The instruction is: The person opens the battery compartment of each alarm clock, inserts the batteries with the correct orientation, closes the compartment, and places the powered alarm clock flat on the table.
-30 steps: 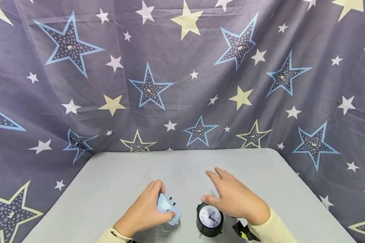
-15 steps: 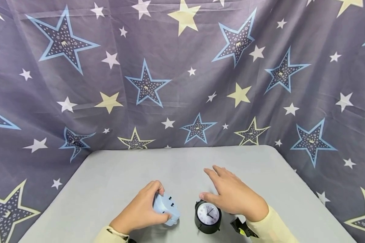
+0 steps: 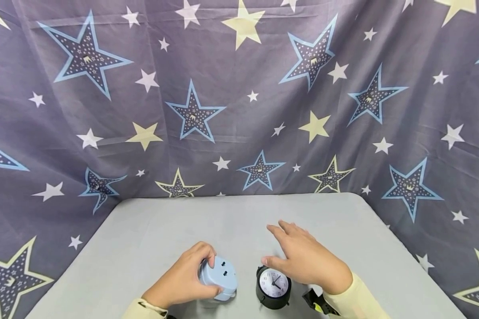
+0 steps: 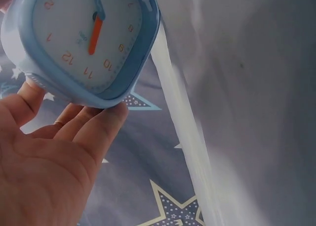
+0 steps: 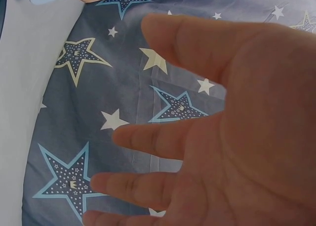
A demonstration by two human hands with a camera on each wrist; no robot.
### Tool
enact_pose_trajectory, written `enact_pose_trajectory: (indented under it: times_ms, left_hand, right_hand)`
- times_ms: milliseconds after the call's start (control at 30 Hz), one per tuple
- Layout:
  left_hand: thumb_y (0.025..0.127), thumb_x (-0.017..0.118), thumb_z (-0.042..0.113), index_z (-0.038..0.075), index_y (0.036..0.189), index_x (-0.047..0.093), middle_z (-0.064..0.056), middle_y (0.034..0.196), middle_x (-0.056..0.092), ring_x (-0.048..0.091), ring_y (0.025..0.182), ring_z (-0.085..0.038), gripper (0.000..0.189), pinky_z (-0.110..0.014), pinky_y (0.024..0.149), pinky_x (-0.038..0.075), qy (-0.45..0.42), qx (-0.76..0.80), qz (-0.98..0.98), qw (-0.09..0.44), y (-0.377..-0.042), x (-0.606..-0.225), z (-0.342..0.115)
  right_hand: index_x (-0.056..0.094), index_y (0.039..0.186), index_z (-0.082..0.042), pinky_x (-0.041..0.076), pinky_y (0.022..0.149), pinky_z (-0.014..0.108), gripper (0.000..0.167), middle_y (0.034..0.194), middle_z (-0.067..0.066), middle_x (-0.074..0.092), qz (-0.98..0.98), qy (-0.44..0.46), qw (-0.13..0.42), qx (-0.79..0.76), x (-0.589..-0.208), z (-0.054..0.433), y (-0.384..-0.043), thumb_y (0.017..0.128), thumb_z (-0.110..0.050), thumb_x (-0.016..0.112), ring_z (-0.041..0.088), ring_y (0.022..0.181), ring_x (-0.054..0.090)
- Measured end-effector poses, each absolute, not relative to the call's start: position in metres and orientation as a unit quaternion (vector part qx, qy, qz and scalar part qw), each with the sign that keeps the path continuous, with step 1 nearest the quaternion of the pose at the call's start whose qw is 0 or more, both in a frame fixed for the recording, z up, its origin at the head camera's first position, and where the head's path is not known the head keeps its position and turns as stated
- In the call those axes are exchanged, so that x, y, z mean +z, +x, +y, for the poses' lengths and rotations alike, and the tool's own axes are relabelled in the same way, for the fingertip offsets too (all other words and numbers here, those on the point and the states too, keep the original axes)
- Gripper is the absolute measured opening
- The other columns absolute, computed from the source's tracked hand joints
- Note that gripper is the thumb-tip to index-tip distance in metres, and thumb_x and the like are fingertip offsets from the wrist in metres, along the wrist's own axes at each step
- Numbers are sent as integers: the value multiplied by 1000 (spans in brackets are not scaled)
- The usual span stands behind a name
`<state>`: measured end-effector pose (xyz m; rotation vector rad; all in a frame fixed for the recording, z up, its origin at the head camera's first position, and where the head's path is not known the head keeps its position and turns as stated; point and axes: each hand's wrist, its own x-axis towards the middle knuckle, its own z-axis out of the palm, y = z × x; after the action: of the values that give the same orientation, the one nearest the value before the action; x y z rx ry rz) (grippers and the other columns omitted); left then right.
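Note:
My left hand (image 3: 185, 277) grips a light blue alarm clock (image 3: 219, 277), thumb on the near side and fingers at the far side. The clock's back, with two small black knobs, faces up in the head view. Its numbered face and orange hand show upside down in the left wrist view, where the left hand's fingers (image 4: 94, 129) touch its edge. To the right stands a round black alarm clock (image 3: 273, 290) with a white dial. Above and beside it my right hand (image 3: 309, 257) hovers, fingers spread, holding nothing; whether its thumb touches the black clock cannot be told.
A pale grey table (image 3: 239, 221) with rounded far corners lies under both hands. A dark curtain (image 3: 231, 97) printed with stars hangs behind and at both sides. At the right wrist is a black strap (image 3: 319, 303) with a yellow-green spot.
The light blue alarm clock has turned in my left hand, bringing its knobbed back more into view. My right hand and the black clock have barely moved.

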<state>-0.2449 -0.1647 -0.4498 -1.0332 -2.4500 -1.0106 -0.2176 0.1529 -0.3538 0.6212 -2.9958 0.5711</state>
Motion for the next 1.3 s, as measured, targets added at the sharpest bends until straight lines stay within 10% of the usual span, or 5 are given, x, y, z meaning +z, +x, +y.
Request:
enact_pose_trajectory:
  times_ms: [867,1300]
  left_hand:
    - [55,96,28,25,93,52,10,110,57,55,101,-7,58,-26,86,51,-349,-322,-876,88,-243,-449,-175]
    - [52,96,29,21,101,51,10,108,55,53,100,-7,67,-25,86,49,-350,-307,-882,74,-244,-452,-179]
  right_hand:
    - [58,147,-14,27,121,62,68,156,23,47,-958,229,21,169,-361,145,-218,95,-57,65,47,148,37]
    - [74,122,-9,52,98,48,48,120,3,72,-948,266,39,171,-365,139,-220,95,-49,69,28,113,63]
